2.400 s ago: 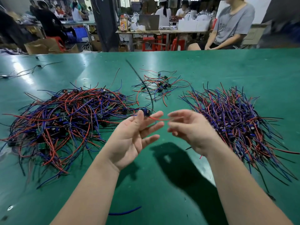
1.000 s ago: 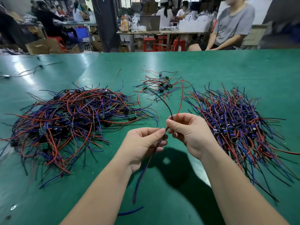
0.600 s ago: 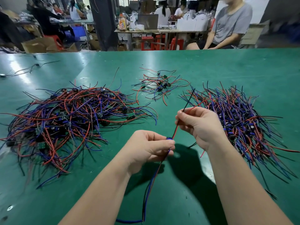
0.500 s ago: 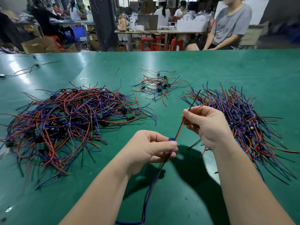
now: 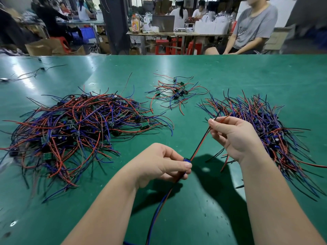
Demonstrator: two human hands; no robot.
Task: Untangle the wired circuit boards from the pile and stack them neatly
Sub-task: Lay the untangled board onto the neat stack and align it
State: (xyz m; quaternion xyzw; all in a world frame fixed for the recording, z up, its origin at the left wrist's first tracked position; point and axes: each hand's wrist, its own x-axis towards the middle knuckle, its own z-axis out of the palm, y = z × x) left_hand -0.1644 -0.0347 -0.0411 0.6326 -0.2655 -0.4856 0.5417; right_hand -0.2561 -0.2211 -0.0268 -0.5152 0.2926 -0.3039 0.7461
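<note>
One wired circuit board (image 5: 186, 160), small and blue, is pinched between the fingers of my left hand (image 5: 159, 165) above the green table (image 5: 230, 76). Its red and black wires (image 5: 200, 145) run up and right to my right hand (image 5: 233, 137), which pinches them near their tips. Blue and red wires hang down from my left hand toward the near edge. A big tangled pile (image 5: 74, 131) of red, blue and black wired boards lies at the left. The stacked boards (image 5: 265, 128) lie at the right, just beyond my right hand.
A small cluster of wired boards (image 5: 177, 92) lies at the table's middle back. Loose wires (image 5: 30, 73) lie far left. A seated person in a grey shirt (image 5: 253, 27) is behind the far edge, with other workers and tables beyond.
My hands have pulled one board out of the tangle and drawn its wires straight. My right hand has slid up and right along the red and black wires; my left hand still pinches the board.
</note>
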